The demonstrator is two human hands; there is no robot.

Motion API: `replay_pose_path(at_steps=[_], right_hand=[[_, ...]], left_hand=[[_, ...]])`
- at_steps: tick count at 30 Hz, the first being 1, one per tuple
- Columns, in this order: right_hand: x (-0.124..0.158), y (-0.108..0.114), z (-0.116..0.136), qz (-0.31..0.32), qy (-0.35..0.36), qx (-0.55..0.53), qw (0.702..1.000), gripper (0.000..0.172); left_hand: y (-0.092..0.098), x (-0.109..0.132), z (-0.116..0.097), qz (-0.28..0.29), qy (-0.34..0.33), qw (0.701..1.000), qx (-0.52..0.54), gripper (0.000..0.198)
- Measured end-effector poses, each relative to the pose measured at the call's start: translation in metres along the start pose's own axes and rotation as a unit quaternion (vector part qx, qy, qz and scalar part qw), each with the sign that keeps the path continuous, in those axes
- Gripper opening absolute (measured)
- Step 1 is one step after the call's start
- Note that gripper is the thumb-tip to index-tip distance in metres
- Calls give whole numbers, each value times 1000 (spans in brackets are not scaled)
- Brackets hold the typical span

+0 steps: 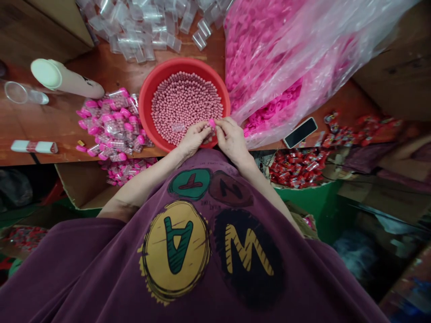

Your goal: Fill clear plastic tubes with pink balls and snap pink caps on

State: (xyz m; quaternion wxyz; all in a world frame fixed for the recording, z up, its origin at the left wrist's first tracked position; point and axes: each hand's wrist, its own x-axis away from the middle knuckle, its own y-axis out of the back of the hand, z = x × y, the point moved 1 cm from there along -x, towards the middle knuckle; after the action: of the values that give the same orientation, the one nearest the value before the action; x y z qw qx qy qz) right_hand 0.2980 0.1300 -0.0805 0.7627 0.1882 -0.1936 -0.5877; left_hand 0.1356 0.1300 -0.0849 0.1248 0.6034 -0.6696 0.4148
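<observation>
A red basin [145, 103] in front of me holds many small pink beads [188, 101]. Over its near rim, my left hand [195, 139] pinches a small clear container, mostly hidden by the fingers, with beads showing at it. My right hand [231, 138] closes its thumb and fingers on a pink cap [212, 122] at the top of that container. Whether the cap is fully seated cannot be made out. Another small clear container [178, 128] lies on the beads, left of my hands. Capped, bead-filled containers [114, 128] are heaped left of the basin.
Clear containers [144, 27] lie piled behind the basin. A plastic bag of pink caps [259, 58] stands right, near a phone [301, 133]. A pale bottle [67, 80] stands left. Below the table edge, a cardboard box [79, 184] holds more capped containers; red-wrapped pieces [298, 168] fill another.
</observation>
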Motion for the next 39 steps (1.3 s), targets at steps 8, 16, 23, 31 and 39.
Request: replay_pose_path(at_steps=[8, 16, 23, 31, 39], right_hand=[[9, -1, -23, -37, -72, -127, 989, 50], [10, -8, -36, -73, -133, -160, 975, 64], [12, -7, -5, 33, -35, 66, 997, 65], [1, -24, -15, 42, -9, 167, 985, 74], [-1, -25, -29, 66, 15, 148, 987, 77]], left_hand=[[6, -2, -3, -3, -36, 999, -8, 30], [9, -5, 1, 13, -67, 993, -101, 19], [13, -11, 8, 11, -33, 999, -33, 28], [4, -14, 10, -2, -15, 1000, -5, 33], [9, -22, 19, -3, -2, 1000, -14, 33]])
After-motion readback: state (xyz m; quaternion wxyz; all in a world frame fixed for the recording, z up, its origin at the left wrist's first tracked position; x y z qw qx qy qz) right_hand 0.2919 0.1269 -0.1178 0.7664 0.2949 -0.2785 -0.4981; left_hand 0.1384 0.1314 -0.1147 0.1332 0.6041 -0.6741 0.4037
